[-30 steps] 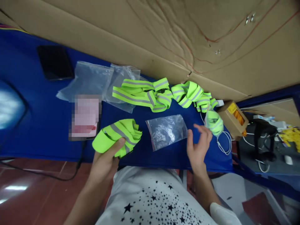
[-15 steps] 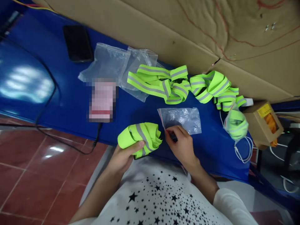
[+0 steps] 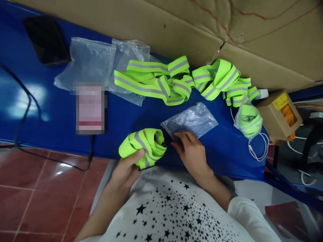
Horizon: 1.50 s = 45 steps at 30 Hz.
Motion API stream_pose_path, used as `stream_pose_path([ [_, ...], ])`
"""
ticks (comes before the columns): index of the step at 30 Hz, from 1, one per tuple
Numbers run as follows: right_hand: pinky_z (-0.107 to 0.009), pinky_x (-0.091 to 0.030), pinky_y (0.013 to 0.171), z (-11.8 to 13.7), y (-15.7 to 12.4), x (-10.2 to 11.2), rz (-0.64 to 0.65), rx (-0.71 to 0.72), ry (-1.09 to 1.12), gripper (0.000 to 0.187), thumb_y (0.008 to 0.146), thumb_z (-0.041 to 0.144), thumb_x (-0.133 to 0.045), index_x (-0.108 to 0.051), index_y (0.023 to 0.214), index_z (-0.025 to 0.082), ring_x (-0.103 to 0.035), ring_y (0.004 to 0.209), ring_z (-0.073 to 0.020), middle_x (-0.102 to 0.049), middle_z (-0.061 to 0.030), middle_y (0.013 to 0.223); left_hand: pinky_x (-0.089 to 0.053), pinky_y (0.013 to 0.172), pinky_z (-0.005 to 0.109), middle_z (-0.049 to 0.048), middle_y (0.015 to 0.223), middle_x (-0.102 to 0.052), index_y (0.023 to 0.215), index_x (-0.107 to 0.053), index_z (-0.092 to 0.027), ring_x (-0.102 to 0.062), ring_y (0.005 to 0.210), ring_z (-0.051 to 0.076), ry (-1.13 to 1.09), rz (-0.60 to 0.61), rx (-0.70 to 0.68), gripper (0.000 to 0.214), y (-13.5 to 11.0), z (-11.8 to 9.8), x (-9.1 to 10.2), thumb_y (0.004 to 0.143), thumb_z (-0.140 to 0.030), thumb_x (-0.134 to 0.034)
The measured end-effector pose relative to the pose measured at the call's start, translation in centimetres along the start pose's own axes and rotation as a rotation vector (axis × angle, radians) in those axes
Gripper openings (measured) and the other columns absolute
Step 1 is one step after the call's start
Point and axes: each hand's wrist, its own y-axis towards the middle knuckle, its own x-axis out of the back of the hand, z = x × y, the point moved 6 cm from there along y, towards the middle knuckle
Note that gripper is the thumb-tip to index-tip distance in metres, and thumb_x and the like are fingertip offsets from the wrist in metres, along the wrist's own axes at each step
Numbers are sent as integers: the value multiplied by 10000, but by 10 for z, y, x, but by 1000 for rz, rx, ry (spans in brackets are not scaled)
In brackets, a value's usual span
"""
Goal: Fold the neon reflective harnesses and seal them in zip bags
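Observation:
In my left hand is a rolled bundle of neon yellow-green reflective strap with a grey stripe. The thumb presses on its front and the other fingers are hidden underneath. A clear zip bag with a red line along its mouth lies flat on the table. My right hand is at the bag's near corner, fingertips touching its edge. Thumb and forefinger stand apart there, with nothing visible between them.
Loose reflective straps lie behind the bag. More clear bags, a black phone and a blurred pink-screened device are leftward. Right are a bagged strap roll and a cardboard box. A cardboard wall borders the table's back.
The zip bag has turned, its far right end swinging away from me. My right thumb and forefinger have parted at its edge. The strap roll has tilted slightly, showing more of its coiled end.

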Motion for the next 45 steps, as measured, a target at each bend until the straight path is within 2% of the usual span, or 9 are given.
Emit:
stream_pose_path([
  [10,-304,-521,794,-5,4,5,-44,12,177,129,1010,265,-620,-742,1014,223,-703,940,-185,-738,-32,1037,-670,868,404,85,1030,-812,1226,-732,-212,-769,1015,331,54,48,34,690,-5,9,9,596,-377,-961],
  [14,-301,-517,833,-7,3,9,-16,-32,312,134,1022,255,-582,-701,980,210,-693,934,-180,-727,-36,993,-677,826,427,98,1016,-814,1275,-721,-214,-775,981,351,122,145,65,712,-8,13,-8,624,-391,-949],
  [17,-280,-517,802,-5,-3,13,-37,-16,400,122,994,168,-559,-672,1021,206,-696,905,-166,-727,-25,971,-651,915,439,93,1088,-805,1350,-677,-229,-752,1076,344,179,179,71,733,-10,17,-25,672,-344,-932],
  [21,-240,-521,755,-4,-10,18,-92,31,485,269,881,14,-525,-642,1035,201,-694,863,-140,-728,-7,948,-601,1019,449,110,1260,-751,1425,-610,-226,-707,1189,331,185,185,52,781,-9,18,-38,710,-315,-912],
  [27,-173,-536,714,-13,-13,25,-187,-26,716,97,1002,161,-567,-638,1022,225,-678,779,-78,-722,31,899,-601,1009,482,139,1175,-771,1407,-622,-188,-728,1126,343,190,241,69,781,-6,15,-47,703,-340,-923],
  [35,-182,-549,635,-15,-17,39,-396,-51,712,88,1010,171,-581,-645,1036,226,-647,705,-78,-680,26,865,-599,963,380,94,1238,-753,1333,-677,-227,-718,1117,280,338,236,-69,608,-8,4,-59,773,-337,-886],
  [38,-243,-588,729,-7,-19,47,-482,32,619,140,994,126,-576,-644,1065,225,-674,831,-115,-688,-5,947,-582,986,365,77,1212,-762,1260,-717,-222,-712,1114,263,412,220,-123,528,-7,1,-60,776,-348,-887],
  [43,-330,-586,842,17,-25,51,-531,406,307,251,936,48,-624,-644,1131,204,-672,946,-169,-707,-41,974,-591,930,326,50,1141,-776,1163,-750,-223,-724,1042,228,345,150,-201,400,2,4,-57,796,-323,-873],
  [45,-335,-589,837,18,-25,47,-545,435,239,257,937,57,-639,-640,1147,206,-673,943,-175,-712,-46,973,-592,947,339,54,1134,-777,1146,-756,-216,-724,1063,241,304,145,-257,390,6,5,-60,785,-299,-877],
])
